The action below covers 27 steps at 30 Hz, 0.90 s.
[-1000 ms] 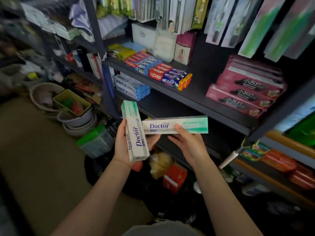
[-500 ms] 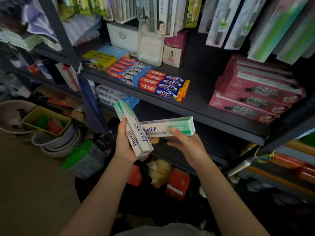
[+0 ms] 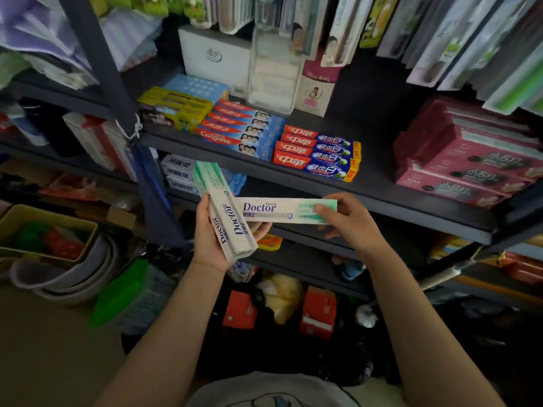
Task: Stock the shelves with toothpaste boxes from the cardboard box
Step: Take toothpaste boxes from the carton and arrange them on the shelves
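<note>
My left hand (image 3: 212, 241) grips a white and green "Doctor" toothpaste box (image 3: 223, 211) that stands nearly upright, tilted left. My right hand (image 3: 349, 223) holds a second "Doctor" box (image 3: 279, 210) level, pinched at its green right end, just below the front edge of the dark shelf (image 3: 379, 189). The two boxes touch near their inner ends. On that shelf lie Colgate boxes (image 3: 241, 130), red and blue toothpaste boxes (image 3: 318, 155) and pink boxes (image 3: 467, 160). No cardboard box is in view.
A dark upright post (image 3: 117, 92) of the shelving stands left of my hands. Yellow boxes (image 3: 173, 108) sit at the shelf's left. Toothbrush packs (image 3: 440, 39) hang above. Basins and a green-lidded tub (image 3: 129, 295) crowd the floor at left; red boxes (image 3: 318, 312) lie below.
My view has moved closer to the shelf. My right hand has raised its box toward the shelf's front edge. My left hand still holds its box in the same way.
</note>
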Each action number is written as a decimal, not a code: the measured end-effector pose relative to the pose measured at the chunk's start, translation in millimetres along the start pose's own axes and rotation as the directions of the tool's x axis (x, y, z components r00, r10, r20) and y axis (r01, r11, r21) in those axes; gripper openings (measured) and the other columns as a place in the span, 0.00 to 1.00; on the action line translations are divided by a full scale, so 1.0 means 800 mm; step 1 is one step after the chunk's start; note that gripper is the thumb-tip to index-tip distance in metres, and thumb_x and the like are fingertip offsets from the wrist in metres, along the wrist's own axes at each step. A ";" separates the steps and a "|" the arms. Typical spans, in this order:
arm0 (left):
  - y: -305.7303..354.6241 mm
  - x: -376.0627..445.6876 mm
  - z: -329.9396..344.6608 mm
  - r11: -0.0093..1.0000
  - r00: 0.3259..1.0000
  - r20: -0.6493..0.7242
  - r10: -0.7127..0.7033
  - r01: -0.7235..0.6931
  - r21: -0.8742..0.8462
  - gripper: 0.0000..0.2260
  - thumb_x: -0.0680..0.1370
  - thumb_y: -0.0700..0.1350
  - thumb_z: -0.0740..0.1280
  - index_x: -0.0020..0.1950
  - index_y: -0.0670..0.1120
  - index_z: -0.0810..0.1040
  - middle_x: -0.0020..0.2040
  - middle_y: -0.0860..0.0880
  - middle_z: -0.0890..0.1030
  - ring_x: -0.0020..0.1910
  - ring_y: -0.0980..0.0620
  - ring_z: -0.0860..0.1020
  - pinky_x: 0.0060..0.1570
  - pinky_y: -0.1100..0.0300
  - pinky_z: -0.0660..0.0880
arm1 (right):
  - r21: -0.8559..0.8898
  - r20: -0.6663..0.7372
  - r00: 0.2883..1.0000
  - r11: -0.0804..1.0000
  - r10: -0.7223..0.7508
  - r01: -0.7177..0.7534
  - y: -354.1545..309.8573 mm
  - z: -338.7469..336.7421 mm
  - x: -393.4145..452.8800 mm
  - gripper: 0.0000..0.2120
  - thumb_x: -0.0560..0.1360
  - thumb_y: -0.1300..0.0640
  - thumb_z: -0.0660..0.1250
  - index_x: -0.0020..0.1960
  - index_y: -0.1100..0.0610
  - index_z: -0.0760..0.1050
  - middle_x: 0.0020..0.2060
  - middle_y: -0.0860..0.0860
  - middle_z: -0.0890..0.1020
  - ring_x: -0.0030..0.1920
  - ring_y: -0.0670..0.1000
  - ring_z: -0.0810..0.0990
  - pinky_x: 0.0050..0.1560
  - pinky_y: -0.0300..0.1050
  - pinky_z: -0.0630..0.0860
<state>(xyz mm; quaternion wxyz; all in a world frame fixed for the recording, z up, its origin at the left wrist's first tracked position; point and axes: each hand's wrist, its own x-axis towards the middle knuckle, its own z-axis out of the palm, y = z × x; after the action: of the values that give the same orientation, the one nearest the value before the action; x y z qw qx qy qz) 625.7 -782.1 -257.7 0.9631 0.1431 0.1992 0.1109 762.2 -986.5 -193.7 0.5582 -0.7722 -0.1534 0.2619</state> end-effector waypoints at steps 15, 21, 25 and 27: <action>0.044 0.079 -0.104 0.994 0.975 -0.199 -0.097 0.105 0.028 0.29 0.75 0.67 0.62 0.69 0.52 0.76 0.66 0.41 0.78 0.66 0.36 0.75 0.64 0.33 0.69 | -0.756 0.069 0.983 0.652 0.169 -0.059 0.083 0.077 0.116 0.29 0.71 0.42 0.74 0.68 0.52 0.74 0.62 0.52 0.78 0.60 0.54 0.77 0.59 0.45 0.74; 0.021 0.125 -0.136 0.965 0.904 -0.420 -0.084 0.179 0.191 0.23 0.79 0.64 0.59 0.63 0.50 0.78 0.44 0.48 0.79 0.43 0.50 0.78 0.46 0.54 0.76 | -0.714 -0.136 0.983 0.675 0.127 -0.186 0.166 0.085 0.164 0.24 0.76 0.46 0.70 0.69 0.53 0.73 0.62 0.58 0.76 0.58 0.58 0.77 0.55 0.45 0.73; 0.001 0.155 -0.150 0.948 0.892 -0.444 -0.081 0.207 0.243 0.25 0.81 0.63 0.57 0.74 0.51 0.71 0.49 0.50 0.80 0.47 0.52 0.79 0.48 0.54 0.75 | -0.677 -0.166 0.969 0.693 0.185 -0.248 0.202 0.090 0.196 0.26 0.78 0.48 0.68 0.73 0.53 0.68 0.70 0.59 0.65 0.63 0.60 0.74 0.63 0.50 0.74; -0.010 0.163 -0.156 0.936 0.891 -0.442 -0.108 0.241 0.257 0.26 0.81 0.65 0.55 0.73 0.52 0.72 0.48 0.50 0.82 0.46 0.52 0.80 0.46 0.53 0.75 | -0.653 -0.179 0.969 0.716 0.171 -0.247 0.214 0.094 0.208 0.26 0.78 0.50 0.67 0.74 0.53 0.66 0.71 0.59 0.61 0.62 0.61 0.74 0.64 0.51 0.73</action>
<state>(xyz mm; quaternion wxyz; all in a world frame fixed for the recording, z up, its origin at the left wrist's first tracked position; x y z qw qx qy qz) 692.3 -725.3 -415.6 0.8695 0.2442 0.4289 0.0193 844.8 -896.0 -412.1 0.2174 -0.9459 -0.1194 0.2092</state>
